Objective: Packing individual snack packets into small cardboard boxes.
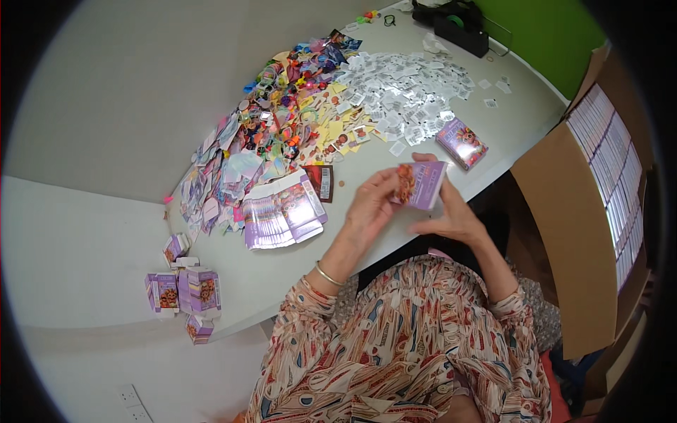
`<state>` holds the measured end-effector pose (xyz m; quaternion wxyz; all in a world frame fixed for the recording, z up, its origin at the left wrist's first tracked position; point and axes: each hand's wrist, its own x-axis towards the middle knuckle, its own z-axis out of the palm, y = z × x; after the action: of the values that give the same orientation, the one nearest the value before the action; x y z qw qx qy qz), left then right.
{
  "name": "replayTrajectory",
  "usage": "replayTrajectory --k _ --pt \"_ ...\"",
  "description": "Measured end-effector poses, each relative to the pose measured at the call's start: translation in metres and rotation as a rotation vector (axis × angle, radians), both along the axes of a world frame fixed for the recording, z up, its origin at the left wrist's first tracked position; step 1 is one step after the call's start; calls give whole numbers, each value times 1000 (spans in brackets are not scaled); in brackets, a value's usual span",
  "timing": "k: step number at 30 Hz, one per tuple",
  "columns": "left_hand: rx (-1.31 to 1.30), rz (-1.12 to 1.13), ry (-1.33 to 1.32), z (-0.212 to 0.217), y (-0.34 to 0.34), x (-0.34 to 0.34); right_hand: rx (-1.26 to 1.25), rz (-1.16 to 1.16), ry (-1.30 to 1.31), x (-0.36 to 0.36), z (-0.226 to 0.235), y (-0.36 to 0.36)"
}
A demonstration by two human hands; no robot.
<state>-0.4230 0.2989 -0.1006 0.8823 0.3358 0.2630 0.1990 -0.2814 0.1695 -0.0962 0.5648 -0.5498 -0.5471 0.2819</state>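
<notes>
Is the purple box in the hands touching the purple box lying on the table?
Apart: the head view shows a strip of pale tabletop between the held purple box and the lying purple box.

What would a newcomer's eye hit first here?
Probably the multicoloured heap sprawled along the table's far left side, with a bright pile of small white pieces at its right. Next, the purple box between the left hand and right hand, at the near edge. Then the big open carton at far right, packed with rows of flat items.
</notes>
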Motion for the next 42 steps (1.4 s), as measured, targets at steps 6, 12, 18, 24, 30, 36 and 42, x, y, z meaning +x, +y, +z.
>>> replayTrajectory --k 6,12,18,24,30,36,42 --pt "1046 -18 413 0 33 -31 -183 -214 -91 3 10 -4" --pt "1981 -114 948 21 88 -76 -395 -386 -635 27 5 -25" --pt "1887 -225 823 28 94 -47 -461 -353 -795 24 12 -25" --pt "1812 -99 506 -6 71 25 -453 -391 -850 17 12 -21" --pt "1847 53 650 -29 60 54 -453 -380 -848 16 8 -17" --pt "1718 55 520 -44 84 57 -482 -372 -847 18 11 -19" --pt "1904 234 458 -32 91 82 -478 -378 -835 19 9 -21"
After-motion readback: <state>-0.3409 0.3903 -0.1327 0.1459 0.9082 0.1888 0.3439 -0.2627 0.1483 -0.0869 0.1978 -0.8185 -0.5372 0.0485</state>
